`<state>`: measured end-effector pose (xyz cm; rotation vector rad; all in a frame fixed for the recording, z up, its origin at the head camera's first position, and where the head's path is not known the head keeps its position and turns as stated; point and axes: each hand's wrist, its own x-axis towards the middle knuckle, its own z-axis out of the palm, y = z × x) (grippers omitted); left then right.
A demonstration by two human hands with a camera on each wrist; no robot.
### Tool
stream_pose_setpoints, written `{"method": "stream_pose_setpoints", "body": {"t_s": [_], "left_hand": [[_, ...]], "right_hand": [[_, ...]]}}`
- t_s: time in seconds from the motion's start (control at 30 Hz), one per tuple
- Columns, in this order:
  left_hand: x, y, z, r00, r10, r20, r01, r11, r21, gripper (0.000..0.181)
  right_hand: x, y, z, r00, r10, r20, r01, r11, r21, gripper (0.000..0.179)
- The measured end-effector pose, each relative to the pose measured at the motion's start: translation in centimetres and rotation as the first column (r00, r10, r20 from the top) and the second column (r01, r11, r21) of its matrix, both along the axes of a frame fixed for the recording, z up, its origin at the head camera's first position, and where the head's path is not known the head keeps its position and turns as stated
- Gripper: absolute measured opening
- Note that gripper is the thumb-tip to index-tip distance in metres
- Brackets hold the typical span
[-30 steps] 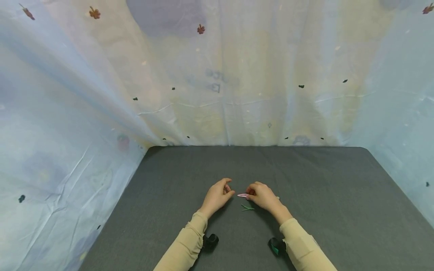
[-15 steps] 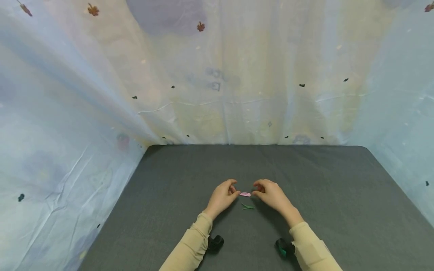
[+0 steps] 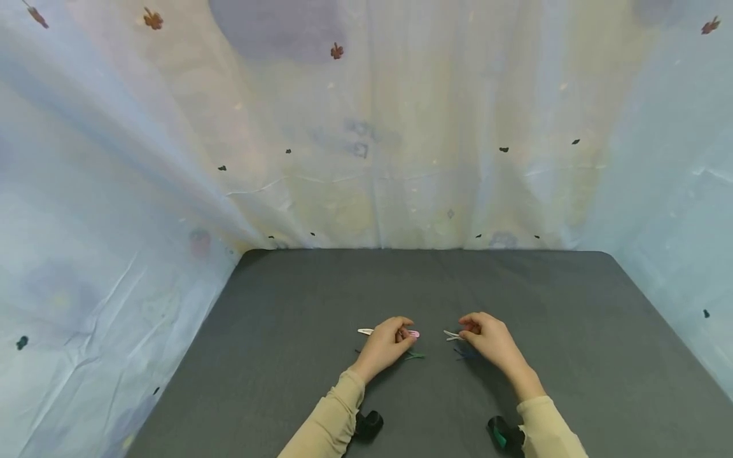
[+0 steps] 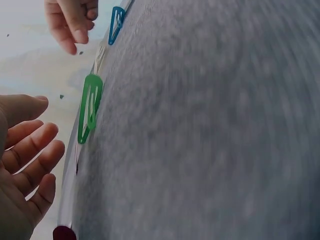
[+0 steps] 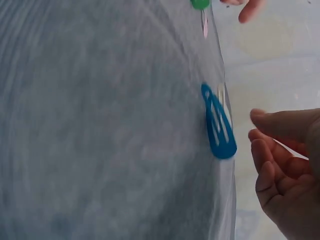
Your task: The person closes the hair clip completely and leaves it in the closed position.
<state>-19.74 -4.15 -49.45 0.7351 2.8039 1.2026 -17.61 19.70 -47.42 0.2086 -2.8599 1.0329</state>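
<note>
I have the left hand (image 3: 388, 345) loose and empty near the pink clip (image 3: 415, 334) and green clip (image 4: 90, 107) on the table (image 3: 286, 299), the right hand (image 3: 491, 340) likewise near a white clip (image 3: 452, 335) and blue clip (image 5: 220, 127). I judge this a reach; next calls for a gentle pinch.

Hands, one pair, with forearms (image 3: 323, 416) in beige sleeves (image 3: 548, 425), converging over a table (image 3: 426, 273).
Left hand (image 3: 387, 343): left of the midpoint of the table's far edge, well short of that edge; fingers loosely bent and spread, thumb standing apart. Right hand (image 3: 488, 338): right of the same midpoint, about level with its pair; fingers loosely curled, thumb tip just off the nearest finger.
</note>
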Motion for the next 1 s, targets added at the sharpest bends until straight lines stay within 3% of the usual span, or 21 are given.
{"method": "stream_pose_setpoints", "body": {"t_s": [0.2, 0.57, 0.77, 1.0], "left_hand": [[0.2, 0.9, 0.2, 0.999, -0.038, 0.007, 0.039, 0.999, -0.012, 0.031], [0.2, 1.8, 0.2, 0.997, -0.072, -0.038, 0.071, 0.997, -0.026, 0.031], [0.2, 2.2, 0.4, 0.995, -0.087, -0.049, 0.086, 0.996, -0.022, 0.034], [0.5, 2.9, 0.5, 0.995, -0.095, -0.02, 0.095, 0.995, 0.024, 0.044]], "right_hand": [[0.0, 0.7, -0.6, 0.998, 0.018, 0.055, -0.02, 0.999, 0.039, 0.015], [-0.4, 0.6, -0.9, 0.998, 0.015, 0.058, -0.019, 0.997, 0.073, 0.006], [-0.1, 0.6, -0.1, 0.997, 0.031, 0.067, -0.031, 0.999, -0.008, 0.005], [0.7, 0.5, 1.6, 0.986, 0.134, 0.094, -0.121, 0.984, -0.128, 0.009]]}}
